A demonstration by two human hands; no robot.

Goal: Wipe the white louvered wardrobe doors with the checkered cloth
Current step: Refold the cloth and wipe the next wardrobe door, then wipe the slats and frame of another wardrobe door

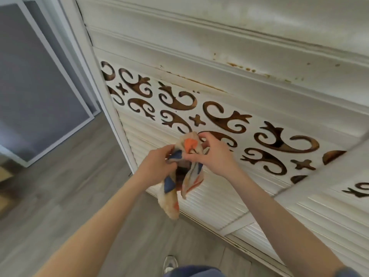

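Note:
A cream cloth [171,196] with blue and orange patches hangs bunched in front of the white louvered wardrobe door [211,198]. My left hand [157,164] grips the cloth's left side. My right hand [213,154] pinches its upper part between thumb and fingers. Both hands are held a little in front of the door, just below a band of brown scroll cut-outs [223,118]. The cloth's lower end dangles free over the slats.
A second louvered door [327,216] stands to the right. Stained white mouldings [239,62] run above the cut-out band. Grey wood floor [60,192] lies left and below, with a grey framed panel [36,80] leaning at far left. A shoe [170,263] shows at the bottom.

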